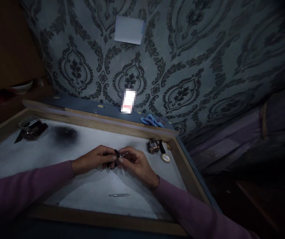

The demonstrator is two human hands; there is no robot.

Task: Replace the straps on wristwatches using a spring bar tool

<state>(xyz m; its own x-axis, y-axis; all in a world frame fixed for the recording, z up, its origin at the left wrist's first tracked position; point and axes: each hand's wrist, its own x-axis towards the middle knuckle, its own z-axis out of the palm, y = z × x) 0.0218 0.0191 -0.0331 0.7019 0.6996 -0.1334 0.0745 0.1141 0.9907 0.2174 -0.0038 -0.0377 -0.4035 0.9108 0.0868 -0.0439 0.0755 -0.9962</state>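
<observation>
Presently, both my hands are over the middle of the wooden-rimmed tray [102,217], fingertips nearly meeting. My left hand [95,160] pinches one side of a small dark watch piece [116,153] between thumb and fingers; my right hand [137,163] pinches the other side, its fingers curled round. A strip of the tray's white floor runs between my hands and the far rim, and a wider one between them and the near rim, so my wrists have room there. My right forearm crosses the tray's near right corner, my left one its left part.

The watch piece's dark end leans up and left, toward the tray's far rim; its long axis is mostly hidden by my fingers, and I cannot tell how the rest lies. A slim metal tool [118,195] lies near the tray's near rim, roughly along it, thin tip to the left.

By the tray's right rim, a gold-cased watch [165,157] lies with its black strap toward the far rim, just beside a dark watch [153,146]. A clear container [34,119] is near the tray's far left corner.
</observation>
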